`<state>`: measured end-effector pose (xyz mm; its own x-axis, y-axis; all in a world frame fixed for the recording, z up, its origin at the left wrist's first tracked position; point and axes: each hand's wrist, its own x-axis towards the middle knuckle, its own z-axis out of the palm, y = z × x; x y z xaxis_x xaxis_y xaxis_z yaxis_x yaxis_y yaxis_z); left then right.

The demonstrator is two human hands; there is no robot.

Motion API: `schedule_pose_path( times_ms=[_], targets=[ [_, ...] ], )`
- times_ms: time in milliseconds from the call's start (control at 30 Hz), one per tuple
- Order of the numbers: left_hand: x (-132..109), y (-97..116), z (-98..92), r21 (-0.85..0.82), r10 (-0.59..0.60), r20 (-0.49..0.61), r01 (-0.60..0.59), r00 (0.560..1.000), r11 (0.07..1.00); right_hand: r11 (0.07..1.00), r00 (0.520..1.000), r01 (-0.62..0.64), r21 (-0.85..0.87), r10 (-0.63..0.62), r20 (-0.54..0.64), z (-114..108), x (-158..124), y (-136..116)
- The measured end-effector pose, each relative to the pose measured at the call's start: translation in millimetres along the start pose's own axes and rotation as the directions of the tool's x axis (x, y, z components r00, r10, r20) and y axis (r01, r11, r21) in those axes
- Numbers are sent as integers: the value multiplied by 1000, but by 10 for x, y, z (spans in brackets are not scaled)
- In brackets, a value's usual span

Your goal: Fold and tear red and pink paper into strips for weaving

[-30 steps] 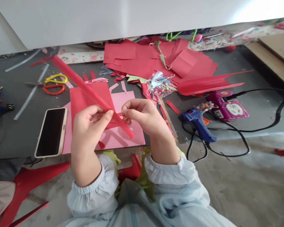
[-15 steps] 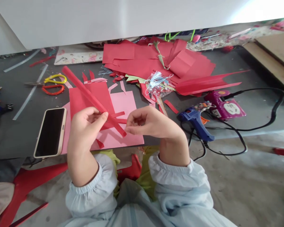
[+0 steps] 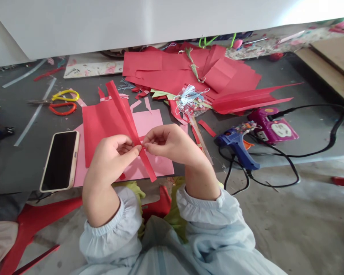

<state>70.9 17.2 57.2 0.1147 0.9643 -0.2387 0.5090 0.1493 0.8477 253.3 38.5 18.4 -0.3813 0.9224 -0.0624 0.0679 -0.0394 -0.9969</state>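
A long, folded red paper strip [image 3: 120, 107] slants across the space in front of me, above the sheets. My left hand [image 3: 114, 154] pinches it between thumb and fingers a little below its middle. From the other side, my right hand [image 3: 169, 143] has thumb and fingertips closed on the strip's edge at nearly the same spot. Beneath lie a red paper sheet [image 3: 99, 130] and a larger pink sheet [image 3: 163, 164], partly covered by my hands. Small red scraps also lie on the pink sheet.
Left are a phone [image 3: 59, 162] and scissors [image 3: 63, 109] with yellow and orange handles. Behind, red paper sheets [image 3: 160, 78] pile up beside a bag of beads [image 3: 193, 107]. To the right, a blue glue gun [image 3: 237, 147] and purple power socket [image 3: 275, 126] trail black cables.
The strip has swung to a steeper slant, its lower end moving nearer me. My right hand has come left and now grips the strip's edge; before, it was just beside it.
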Motion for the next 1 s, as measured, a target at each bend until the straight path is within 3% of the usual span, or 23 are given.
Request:
schedule_pose_path(
  times_ms=[433,1000],
  targets=[
    [-14,16,13,42,-7,-14,7,1000,999,999,1000,12,-47,-13,-20,33,3,-11],
    [-25,-24,5,18,10,-12,-10,1000,1000,999,1000,-27,30,27,0,26,28,-39]
  ],
)
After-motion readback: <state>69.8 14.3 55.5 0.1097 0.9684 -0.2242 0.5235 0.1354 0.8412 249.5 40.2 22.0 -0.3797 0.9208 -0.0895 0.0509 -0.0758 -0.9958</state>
